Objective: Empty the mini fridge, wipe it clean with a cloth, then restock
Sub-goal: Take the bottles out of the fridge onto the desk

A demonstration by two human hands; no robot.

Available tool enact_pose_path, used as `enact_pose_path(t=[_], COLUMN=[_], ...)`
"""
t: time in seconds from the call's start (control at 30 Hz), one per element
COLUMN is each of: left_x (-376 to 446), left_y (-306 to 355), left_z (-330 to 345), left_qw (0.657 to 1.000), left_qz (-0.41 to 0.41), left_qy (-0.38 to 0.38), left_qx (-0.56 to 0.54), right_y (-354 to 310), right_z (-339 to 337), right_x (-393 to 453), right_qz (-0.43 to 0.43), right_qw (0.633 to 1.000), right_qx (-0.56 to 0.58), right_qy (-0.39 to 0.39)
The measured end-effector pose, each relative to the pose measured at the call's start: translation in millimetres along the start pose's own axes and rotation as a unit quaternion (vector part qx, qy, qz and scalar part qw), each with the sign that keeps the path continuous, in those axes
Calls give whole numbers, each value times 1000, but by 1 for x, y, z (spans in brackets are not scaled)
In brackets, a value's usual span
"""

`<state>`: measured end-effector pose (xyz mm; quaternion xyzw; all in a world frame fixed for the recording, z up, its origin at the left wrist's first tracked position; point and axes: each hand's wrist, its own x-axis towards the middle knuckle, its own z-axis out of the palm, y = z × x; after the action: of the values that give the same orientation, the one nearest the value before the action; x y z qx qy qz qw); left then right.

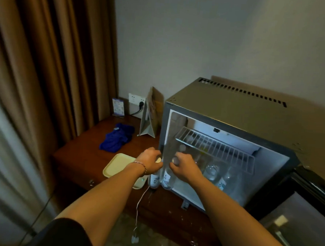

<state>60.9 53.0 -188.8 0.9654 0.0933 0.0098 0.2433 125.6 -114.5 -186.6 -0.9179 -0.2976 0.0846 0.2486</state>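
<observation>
Forearms reaching in from the lower edge; left hand (150, 160) curled around the capped neck of a clear bottle (154, 179) just outside the mini fridge (224, 107), over a cream tray (116, 164); right hand (184, 166) gripping a second bottle (167, 179) at the open cavity's front left. Further bottles (212, 171) standing beneath the wire shelf (215, 146). Blue cloth (117, 137) bunched farther back on the wooden worktop (81, 156), near a folded card (151, 112).

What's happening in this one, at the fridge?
A person is at the open mini fridge, each hand gripping a water bottle by its top: left hand just outside the opening above a tray, right hand inside. More bottles remain inside. A blue cloth lies on the desk.
</observation>
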Motion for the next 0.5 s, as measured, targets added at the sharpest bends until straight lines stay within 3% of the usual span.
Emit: enact_pose_path(t=[0.23,0.5], left_x=[-15,16], left_y=[-59,-143], left_z=[-38,-73], left_qw=[998,998], left_qz=[-43,-61], left_qy=[40,30], left_qx=[11,17], right_y=[-62,-111], right_z=[24,64], right_x=[23,89], right_qz=[-61,-37], right_qw=[998,999], right_qx=[-7,-2], right_qy=[-6,-7])
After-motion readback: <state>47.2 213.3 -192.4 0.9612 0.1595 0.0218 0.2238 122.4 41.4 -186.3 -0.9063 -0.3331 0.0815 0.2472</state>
